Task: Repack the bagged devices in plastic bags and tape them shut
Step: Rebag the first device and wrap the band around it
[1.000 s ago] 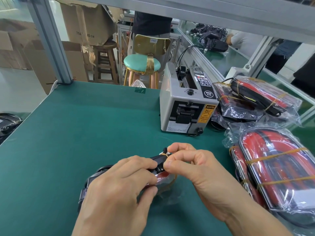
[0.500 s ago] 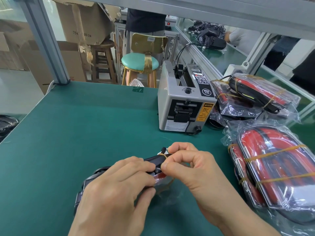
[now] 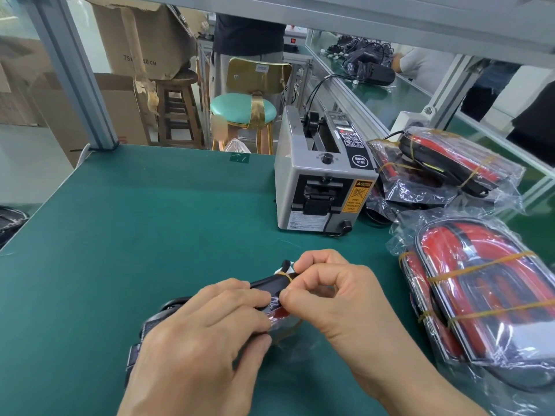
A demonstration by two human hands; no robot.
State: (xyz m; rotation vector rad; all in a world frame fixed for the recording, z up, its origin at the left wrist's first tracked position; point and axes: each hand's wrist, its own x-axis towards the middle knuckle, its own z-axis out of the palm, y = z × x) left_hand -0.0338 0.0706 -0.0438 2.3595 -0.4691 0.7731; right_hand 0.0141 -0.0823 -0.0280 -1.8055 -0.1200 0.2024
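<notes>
On the green bench mat [image 3: 156, 223], close to the near edge, both hands work on 1 black-and-red device [image 3: 271, 288] that lies partly inside a clear plastic bag [image 3: 297, 345]. The left hand [image 3: 204, 337] lies over the device's body with its fingers curled round it, probably to pin it flat while the other end is handled. The right hand [image 3: 333, 298] pinches thumb against forefinger at the device's far tip, just where a thin yellow rubber band [image 3: 284, 276] loops round it — whether the pinch is on the band itself or on the bag's film I cannot tell, as the fingers hide the contact. Judging by this, the unit is not yet bagged or taped. Straight ahead stands a grey tape dispenser [image 3: 318, 187], its slot facing the person, presumably so a cut strip can be taken without shifting the work; its yellow sticker reads "CAUTION", with smaller lines below too fine to read, and a round black badge on top carries white lettering I cannot make out. To the right lie more banded, bagged devices: a large one [image 3: 486, 298] near the right hand with 2 yellow bands across it, and a pile [image 3: 444, 163] beside the dispenser, well within reach on the working side. Behind the bench a cardboard box [image 3: 141, 40] shows "75" and "40 CM", the middle of the print hidden by tape, and a mint-cushioned stool [image 3: 243, 108] stands at the far edge.
</notes>
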